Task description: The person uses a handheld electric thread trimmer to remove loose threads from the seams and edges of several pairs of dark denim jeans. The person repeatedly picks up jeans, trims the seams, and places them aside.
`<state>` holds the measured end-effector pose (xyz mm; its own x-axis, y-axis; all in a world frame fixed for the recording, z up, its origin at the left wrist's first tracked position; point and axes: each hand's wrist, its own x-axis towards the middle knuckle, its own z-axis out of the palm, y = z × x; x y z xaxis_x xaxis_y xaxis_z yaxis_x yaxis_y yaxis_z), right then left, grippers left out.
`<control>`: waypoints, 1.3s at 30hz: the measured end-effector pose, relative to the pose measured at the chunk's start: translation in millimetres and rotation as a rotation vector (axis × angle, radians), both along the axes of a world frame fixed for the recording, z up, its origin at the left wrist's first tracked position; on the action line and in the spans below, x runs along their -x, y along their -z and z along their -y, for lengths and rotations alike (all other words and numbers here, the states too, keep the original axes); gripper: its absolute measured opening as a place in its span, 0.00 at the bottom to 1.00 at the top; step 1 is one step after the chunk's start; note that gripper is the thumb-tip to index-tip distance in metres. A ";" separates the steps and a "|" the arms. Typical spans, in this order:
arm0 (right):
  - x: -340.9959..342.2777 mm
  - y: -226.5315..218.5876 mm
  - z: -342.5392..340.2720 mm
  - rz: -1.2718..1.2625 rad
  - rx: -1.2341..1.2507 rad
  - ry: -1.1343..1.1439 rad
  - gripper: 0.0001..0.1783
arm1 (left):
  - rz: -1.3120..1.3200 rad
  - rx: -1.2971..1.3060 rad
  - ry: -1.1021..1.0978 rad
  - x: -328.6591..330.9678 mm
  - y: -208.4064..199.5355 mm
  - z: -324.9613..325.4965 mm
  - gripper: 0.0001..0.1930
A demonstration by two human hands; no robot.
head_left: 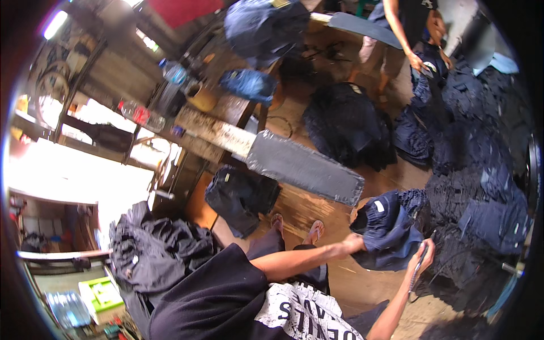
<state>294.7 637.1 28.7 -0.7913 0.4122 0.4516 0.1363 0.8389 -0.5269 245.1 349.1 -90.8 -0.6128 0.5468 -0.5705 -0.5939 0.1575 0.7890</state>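
My left hand (354,243) is closed on the edge of a dark blue garment (391,224) with a small white label, held up in front of me. My right hand (424,254) is at the garment's right side, its fingers closed round a slim dark pen-like tool (419,262) with a cord trailing down from its lower end. The tool's kind is too small to tell. Whether the right fingers also touch the cloth cannot be made out.
A large heap of dark garments (481,170) fills the right. A padded grey board (306,164) on a wooden beam juts across the middle. Dark garment piles (348,122) lie beyond it and to my left (158,243). At the far right, another person's hand (418,61) handles dark cloth.
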 end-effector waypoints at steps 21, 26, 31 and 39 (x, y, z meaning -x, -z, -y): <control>-61.5 20.0 340.7 0.302 0.477 -0.163 0.11 | -0.966 0.866 -0.355 -74.3 9.7 542.5 0.29; -56.6 1.0 383.5 0.297 0.393 -0.241 0.10 | -0.978 0.883 -0.469 -18.4 19.4 677.6 0.10; -64.4 -5.4 410.8 0.381 0.355 -0.247 0.08 | -0.684 1.052 -0.420 -6.5 95.1 754.8 0.36; -91.6 42.6 395.1 0.362 0.433 -0.207 0.08 | -0.176 0.859 0.408 -141.2 234.3 687.6 0.36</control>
